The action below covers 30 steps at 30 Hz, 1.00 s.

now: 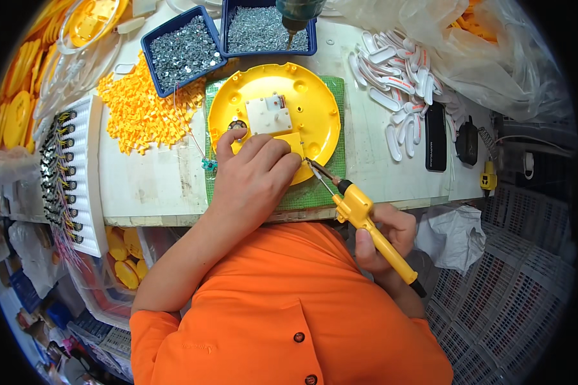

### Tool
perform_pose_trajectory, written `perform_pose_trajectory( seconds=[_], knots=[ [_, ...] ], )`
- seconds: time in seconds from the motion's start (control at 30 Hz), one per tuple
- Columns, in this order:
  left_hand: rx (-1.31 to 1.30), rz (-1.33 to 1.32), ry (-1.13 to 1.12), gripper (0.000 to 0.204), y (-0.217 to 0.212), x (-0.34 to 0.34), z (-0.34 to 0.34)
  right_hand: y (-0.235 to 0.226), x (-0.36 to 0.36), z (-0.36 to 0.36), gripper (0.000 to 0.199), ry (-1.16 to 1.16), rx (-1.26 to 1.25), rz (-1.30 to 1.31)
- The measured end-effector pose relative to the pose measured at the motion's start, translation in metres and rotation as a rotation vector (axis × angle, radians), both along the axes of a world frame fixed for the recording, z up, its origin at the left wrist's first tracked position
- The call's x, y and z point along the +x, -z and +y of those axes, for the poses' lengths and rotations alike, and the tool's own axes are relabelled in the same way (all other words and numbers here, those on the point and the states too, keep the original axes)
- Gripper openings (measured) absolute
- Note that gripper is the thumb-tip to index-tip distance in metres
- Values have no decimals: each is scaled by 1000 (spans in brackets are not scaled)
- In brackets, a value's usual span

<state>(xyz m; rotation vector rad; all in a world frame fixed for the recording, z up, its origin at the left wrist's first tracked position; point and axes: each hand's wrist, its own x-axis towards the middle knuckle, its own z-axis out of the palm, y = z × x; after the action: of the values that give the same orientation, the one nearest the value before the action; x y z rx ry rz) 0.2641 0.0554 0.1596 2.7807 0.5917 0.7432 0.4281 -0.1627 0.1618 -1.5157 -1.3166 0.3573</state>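
Now left hand (253,173) pressing round yellow plastic disc (315,102); right hand (385,237) gripping yellow soldering iron (366,221).

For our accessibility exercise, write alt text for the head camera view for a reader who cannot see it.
A person's left hand presses on a round yellow plastic shell on a green mat, while the right hand holds a yellow soldering iron, tip at the shell. Two blue trays of screws sit behind.

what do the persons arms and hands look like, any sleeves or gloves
Both hands are bare, no gloves: left hand, right hand. No rings or watch show. The person wears an orange buttoned shirt whose short sleeves end above the elbow, so the forearms are uncovered.
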Motion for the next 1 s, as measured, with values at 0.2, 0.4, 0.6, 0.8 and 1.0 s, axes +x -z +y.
perform_pose_trajectory(
  seconds=[0.2,0.4,0.6,0.8,1.0],
  knots=[
    [6,8,3,12,0,0,-1,2,0,4,46,117,38,-36],
    [-14,18,3,12,0,0,0,2,0,3,46,82,35,-59],
    [-9,13,11,13,-3,0,0,0,0,5,49,173,142,88],
    [-9,19,14,11,-3,1,1,-13,10,32,54,326,99,88],
    [-8,15,29,12,-5,1,2,-18,22,69,60,237,138,211]
  ],
)
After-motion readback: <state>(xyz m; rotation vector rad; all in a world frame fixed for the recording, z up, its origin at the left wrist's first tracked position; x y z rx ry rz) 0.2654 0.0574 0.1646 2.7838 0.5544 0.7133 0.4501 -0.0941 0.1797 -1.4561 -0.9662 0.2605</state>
